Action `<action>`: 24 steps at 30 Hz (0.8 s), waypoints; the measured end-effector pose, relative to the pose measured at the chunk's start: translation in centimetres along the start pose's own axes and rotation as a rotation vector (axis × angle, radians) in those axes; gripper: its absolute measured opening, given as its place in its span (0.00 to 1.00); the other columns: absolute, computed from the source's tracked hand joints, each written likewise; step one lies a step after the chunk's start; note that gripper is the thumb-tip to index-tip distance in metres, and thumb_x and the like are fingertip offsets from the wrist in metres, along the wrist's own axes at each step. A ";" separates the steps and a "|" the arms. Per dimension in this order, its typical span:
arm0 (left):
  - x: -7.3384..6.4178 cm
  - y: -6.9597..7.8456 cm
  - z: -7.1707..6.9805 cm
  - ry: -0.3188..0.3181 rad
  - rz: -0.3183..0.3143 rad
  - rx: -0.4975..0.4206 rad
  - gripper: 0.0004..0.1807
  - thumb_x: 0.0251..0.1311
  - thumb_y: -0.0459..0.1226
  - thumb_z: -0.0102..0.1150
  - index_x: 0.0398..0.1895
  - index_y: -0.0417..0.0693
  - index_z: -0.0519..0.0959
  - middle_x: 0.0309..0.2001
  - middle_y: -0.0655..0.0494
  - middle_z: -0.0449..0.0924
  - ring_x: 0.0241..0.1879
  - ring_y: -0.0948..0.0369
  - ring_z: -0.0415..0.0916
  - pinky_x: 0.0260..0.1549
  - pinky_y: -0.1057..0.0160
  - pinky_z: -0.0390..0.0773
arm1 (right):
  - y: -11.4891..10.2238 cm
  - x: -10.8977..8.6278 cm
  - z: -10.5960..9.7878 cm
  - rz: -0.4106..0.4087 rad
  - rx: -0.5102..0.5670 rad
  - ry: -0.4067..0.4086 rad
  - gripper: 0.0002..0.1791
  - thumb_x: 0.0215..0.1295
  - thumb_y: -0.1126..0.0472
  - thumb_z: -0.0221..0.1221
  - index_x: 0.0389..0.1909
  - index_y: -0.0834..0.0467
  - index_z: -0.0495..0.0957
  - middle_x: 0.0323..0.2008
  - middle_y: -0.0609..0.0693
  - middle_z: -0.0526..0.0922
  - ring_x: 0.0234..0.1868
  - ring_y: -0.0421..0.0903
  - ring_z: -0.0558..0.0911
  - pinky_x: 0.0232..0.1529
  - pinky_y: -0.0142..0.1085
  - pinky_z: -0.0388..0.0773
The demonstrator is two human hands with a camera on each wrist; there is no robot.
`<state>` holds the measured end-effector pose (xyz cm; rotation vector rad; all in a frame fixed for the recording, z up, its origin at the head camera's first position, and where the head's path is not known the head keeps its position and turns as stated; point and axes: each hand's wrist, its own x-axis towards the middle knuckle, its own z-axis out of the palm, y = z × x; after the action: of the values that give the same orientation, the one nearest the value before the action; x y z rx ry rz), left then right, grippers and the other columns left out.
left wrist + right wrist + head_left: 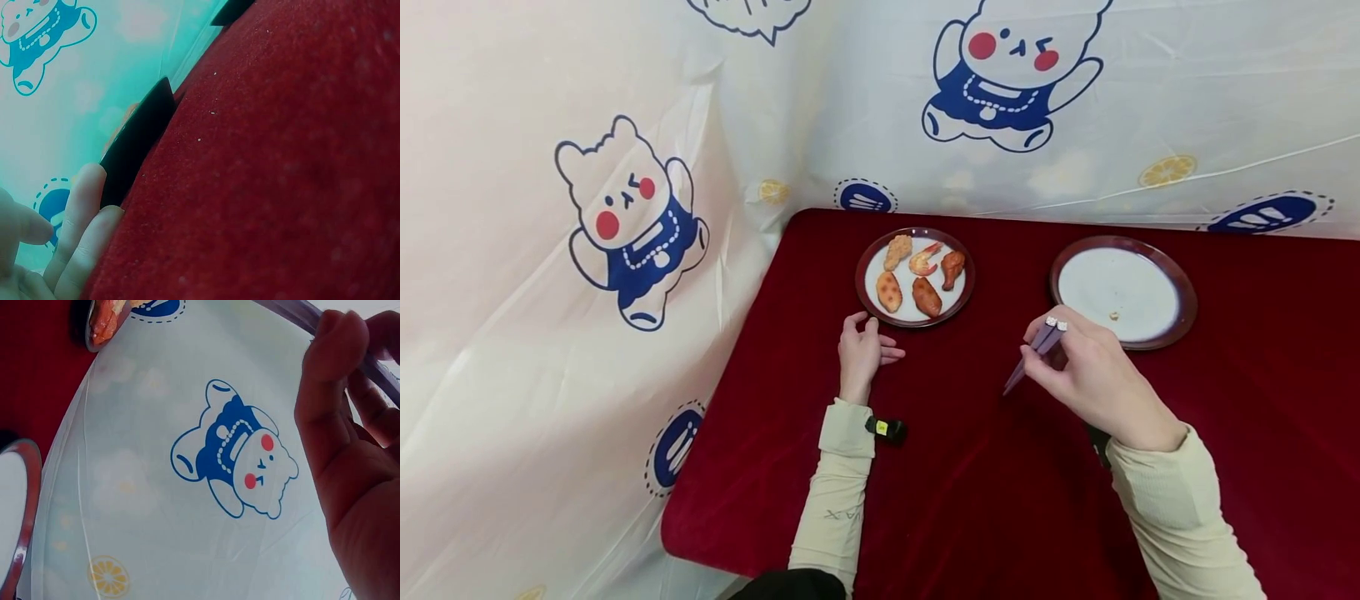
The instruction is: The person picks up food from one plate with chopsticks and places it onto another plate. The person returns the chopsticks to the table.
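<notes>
My right hand (1101,379) grips a pair of purple-grey chopsticks (1037,354), their tips slanting down to the left above the tablecloth. In the right wrist view the chopsticks (292,312) pass between the thumb and fingers. My left hand (861,354) lies at the near edge of the food plate (862,287), fingers mostly extended; the left wrist view shows fingertips (90,181) against the dark rim. On that plate are a drumstick (952,268), a shrimp (924,260), a fried chicken piece (897,252) and two oval browned pieces, one of them a reddish-brown chicken wing (927,297).
A second brown-rimmed plate (1120,287), with a small crumb (1114,316) on it, stands at the right, partly behind my right hand. Dark red cloth (970,500) covers the table. Printed white curtains (820,100) hang along its back and left edges.
</notes>
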<state>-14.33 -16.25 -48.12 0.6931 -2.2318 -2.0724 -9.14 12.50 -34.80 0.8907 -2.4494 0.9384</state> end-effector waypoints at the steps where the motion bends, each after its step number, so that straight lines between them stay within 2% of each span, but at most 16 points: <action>1: 0.0 0.0 0.0 0.000 0.001 0.000 0.25 0.72 0.44 0.42 0.69 0.47 0.60 0.24 0.46 0.82 0.17 0.57 0.83 0.25 0.57 0.87 | 0.0 0.0 -0.1 0.002 -0.008 -0.009 0.09 0.50 0.69 0.65 0.30 0.59 0.76 0.29 0.45 0.77 0.28 0.37 0.76 0.27 0.26 0.75; 6: -0.1 0.0 0.0 -0.003 0.002 0.006 0.24 0.72 0.44 0.42 0.67 0.46 0.62 0.25 0.45 0.82 0.18 0.57 0.83 0.25 0.58 0.87 | -0.1 0.3 -0.4 -0.021 -0.017 -0.041 0.10 0.50 0.69 0.67 0.31 0.59 0.76 0.29 0.46 0.78 0.29 0.39 0.77 0.29 0.26 0.74; 14: -0.1 0.0 -0.1 -0.008 0.000 -0.005 0.21 0.72 0.44 0.43 0.64 0.46 0.65 0.26 0.44 0.82 0.19 0.55 0.84 0.26 0.57 0.88 | 0.0 0.7 -0.7 -0.066 -0.005 -0.039 0.11 0.48 0.70 0.68 0.31 0.60 0.76 0.29 0.46 0.78 0.29 0.39 0.76 0.27 0.26 0.73; 24: -0.3 0.0 0.0 -0.010 0.020 0.002 0.21 0.73 0.44 0.42 0.64 0.46 0.66 0.28 0.43 0.82 0.20 0.56 0.84 0.27 0.57 0.88 | 0.0 0.8 -0.8 -0.047 0.001 -0.065 0.11 0.50 0.69 0.68 0.32 0.60 0.76 0.29 0.46 0.78 0.28 0.39 0.76 0.27 0.25 0.72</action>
<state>-14.08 -16.16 -48.03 0.6593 -2.2371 -2.0687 -9.59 12.70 -33.83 0.9897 -2.4709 0.9078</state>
